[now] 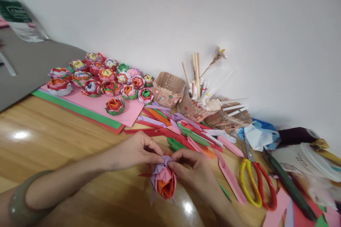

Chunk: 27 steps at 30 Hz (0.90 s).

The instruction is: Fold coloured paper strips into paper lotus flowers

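A folded paper flower point(163, 179) in orange, pink and lilac is held above the wooden table, its orange part tilted down toward me. My left hand point(137, 150) pinches a lilac petal at its upper edge. Close beside it, my right hand point(193, 166) pinches the same lilac edge between thumb and forefinger. Red and lilac paper tips stick out around the flower's sides. Behind my hands lies a loose pile of folded paper strips point(183, 131) in red, green, pink, lilac and orange.
Several finished paper flowers point(114, 106) stand on stacked coloured sheets point(130, 115) at back left. Small baskets point(169, 88) line the wall, one holding sticks point(195, 72). Scissors point(254, 181), a dark green long tool point(289, 184) and a white tub point(306, 159) lie right. A plastic bottle point(20, 14) lies far left.
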Each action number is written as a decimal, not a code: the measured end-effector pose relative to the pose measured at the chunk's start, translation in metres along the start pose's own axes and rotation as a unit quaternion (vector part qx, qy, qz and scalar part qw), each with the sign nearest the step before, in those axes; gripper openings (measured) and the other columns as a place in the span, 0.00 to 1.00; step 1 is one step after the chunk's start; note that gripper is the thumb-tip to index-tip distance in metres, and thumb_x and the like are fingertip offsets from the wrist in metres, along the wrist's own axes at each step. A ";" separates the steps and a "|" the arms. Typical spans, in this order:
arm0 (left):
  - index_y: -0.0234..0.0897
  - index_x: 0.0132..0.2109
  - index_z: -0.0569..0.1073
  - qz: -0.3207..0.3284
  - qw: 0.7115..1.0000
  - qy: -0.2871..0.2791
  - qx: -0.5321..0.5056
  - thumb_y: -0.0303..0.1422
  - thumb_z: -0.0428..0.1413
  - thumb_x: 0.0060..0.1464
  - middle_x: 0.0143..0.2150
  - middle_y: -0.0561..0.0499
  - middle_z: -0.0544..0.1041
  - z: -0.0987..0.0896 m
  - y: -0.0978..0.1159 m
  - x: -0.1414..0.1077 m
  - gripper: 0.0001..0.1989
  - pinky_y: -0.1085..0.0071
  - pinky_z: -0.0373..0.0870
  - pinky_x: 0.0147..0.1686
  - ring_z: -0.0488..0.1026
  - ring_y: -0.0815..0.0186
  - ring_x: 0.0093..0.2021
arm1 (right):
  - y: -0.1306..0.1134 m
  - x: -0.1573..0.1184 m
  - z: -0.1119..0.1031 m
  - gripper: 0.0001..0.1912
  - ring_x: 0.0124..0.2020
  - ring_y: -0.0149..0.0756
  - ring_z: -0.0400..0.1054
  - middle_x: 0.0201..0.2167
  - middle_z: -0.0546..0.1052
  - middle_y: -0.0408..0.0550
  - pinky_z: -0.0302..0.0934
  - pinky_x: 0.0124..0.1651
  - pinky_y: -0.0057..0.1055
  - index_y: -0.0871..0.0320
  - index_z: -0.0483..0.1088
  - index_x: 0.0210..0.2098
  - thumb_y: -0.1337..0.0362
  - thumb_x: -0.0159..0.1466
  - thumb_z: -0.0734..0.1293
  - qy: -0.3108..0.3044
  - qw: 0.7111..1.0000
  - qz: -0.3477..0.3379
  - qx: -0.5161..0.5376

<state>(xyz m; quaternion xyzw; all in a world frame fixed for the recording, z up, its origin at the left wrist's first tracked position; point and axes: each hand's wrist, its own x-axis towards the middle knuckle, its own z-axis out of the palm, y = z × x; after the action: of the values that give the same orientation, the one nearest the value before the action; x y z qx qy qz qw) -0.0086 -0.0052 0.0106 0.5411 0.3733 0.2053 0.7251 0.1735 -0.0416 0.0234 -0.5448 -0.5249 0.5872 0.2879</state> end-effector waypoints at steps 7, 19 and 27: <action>0.35 0.27 0.78 -0.008 0.998 0.014 0.055 0.29 0.58 0.43 0.24 0.53 0.77 0.004 -0.004 -0.001 0.04 0.78 0.62 0.23 0.67 0.72 0.22 | 0.004 -0.003 0.002 0.04 0.22 0.27 0.65 0.20 0.72 0.40 0.57 0.25 0.22 0.59 0.69 0.22 0.68 0.53 0.66 -0.007 0.998 -0.030 -0.060; 0.34 0.30 0.72 0.117 0.972 0.106 0.175 0.26 0.52 0.46 0.25 0.54 0.72 0.012 -0.007 -0.006 0.04 0.78 0.64 0.25 0.66 0.72 0.24 | 0.017 -0.006 0.001 0.08 0.20 0.30 0.64 0.20 0.72 0.44 0.55 0.23 0.26 0.58 0.67 0.26 0.71 0.61 0.60 0.090 0.817 -0.373 -0.431; 0.33 0.34 0.74 0.089 0.994 0.067 0.014 0.30 0.52 0.50 0.33 0.51 0.75 0.007 0.001 -0.003 0.07 0.74 0.68 0.34 0.71 0.69 0.33 | 0.015 -0.006 -0.004 0.09 0.35 0.35 0.70 0.33 0.78 0.48 0.65 0.37 0.31 0.59 0.68 0.37 0.75 0.58 0.64 0.147 0.779 -0.461 -0.399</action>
<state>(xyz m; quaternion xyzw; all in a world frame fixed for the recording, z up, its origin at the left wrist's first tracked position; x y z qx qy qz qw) -0.0045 -0.0115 0.0131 0.5671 0.3747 0.2994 0.6696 0.1818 -0.0498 0.0117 -0.3838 -0.8518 0.0348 0.3549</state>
